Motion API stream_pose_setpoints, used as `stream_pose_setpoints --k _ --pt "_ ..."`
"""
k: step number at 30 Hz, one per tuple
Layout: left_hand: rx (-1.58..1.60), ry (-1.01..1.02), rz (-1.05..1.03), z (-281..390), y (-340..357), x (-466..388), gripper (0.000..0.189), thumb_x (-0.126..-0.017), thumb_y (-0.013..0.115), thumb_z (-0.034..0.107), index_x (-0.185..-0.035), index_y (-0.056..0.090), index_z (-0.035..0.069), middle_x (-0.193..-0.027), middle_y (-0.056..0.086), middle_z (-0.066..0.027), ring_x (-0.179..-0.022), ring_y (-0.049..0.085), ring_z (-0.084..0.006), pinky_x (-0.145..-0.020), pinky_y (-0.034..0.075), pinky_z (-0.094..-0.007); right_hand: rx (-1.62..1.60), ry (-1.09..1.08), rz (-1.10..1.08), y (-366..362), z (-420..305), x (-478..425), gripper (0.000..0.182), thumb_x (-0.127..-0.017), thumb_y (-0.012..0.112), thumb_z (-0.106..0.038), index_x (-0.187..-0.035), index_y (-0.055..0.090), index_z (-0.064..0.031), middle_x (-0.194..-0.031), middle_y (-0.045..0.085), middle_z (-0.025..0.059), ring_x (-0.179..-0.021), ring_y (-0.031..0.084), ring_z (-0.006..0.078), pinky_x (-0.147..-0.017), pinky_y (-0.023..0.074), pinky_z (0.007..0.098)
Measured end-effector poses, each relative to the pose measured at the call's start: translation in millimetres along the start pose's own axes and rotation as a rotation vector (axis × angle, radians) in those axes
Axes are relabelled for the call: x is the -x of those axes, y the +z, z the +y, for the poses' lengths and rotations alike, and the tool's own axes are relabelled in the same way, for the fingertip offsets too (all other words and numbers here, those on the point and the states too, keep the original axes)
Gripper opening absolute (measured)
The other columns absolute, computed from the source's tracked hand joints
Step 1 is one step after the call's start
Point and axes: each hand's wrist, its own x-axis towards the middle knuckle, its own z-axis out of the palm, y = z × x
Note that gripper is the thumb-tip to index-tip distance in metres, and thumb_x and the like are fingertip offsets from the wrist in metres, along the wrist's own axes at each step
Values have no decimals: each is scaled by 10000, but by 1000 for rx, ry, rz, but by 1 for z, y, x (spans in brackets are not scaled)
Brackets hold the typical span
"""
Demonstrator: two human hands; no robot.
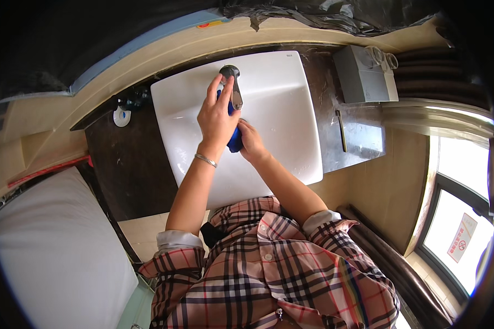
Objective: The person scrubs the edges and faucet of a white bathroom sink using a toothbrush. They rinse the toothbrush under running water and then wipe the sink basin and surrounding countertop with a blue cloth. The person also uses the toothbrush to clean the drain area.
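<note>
A dark metal faucet [235, 92] stands at the back of a white ceramic washbasin [288, 144]. My left hand [218, 115] is at the faucet, fingers spread along its left side, with a blue cloth-like item [235, 142] partly under the palm. The fingertips overlap the faucet in view; whether they touch it I cannot tell. Lower and to the right, my right hand [252, 142] has its fingers closed on the right side of the blue item. Both hands are over the basin, and they hide much of the blue item.
On the dark countertop [127, 164] left of the basin are a small white dish [122, 117] and dark bottles. To the right lie a toothbrush-like stick [341, 130] and a grey box [360, 76] with glasses on it. A bed-like white surface [57, 246] is lower left.
</note>
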Motion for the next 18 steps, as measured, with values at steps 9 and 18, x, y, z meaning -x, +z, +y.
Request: stream_pose_setpoints --k 9,18 --pt "103 5 -117 0 -15 -19 570 -579 702 39 -1124 535 64 -1174 505 -95 -1025 517 -273 -850 438 -327 -73 23 -95 17 -11 3 207 -875 428 -151 -1003 539 -32 -866 600 73 -753 591 149 -678 488 261" --pt "1290 -896 -193 -58 63 59 250 -791 490 33 -1034 547 8 -925 569 -53 -811 530 -119 -750 426 -228 323 -281 266 -3 2 -16 220 -789 539 -124 -980 518 -17 -787 572 79 -699 550 151 -612 453 281"
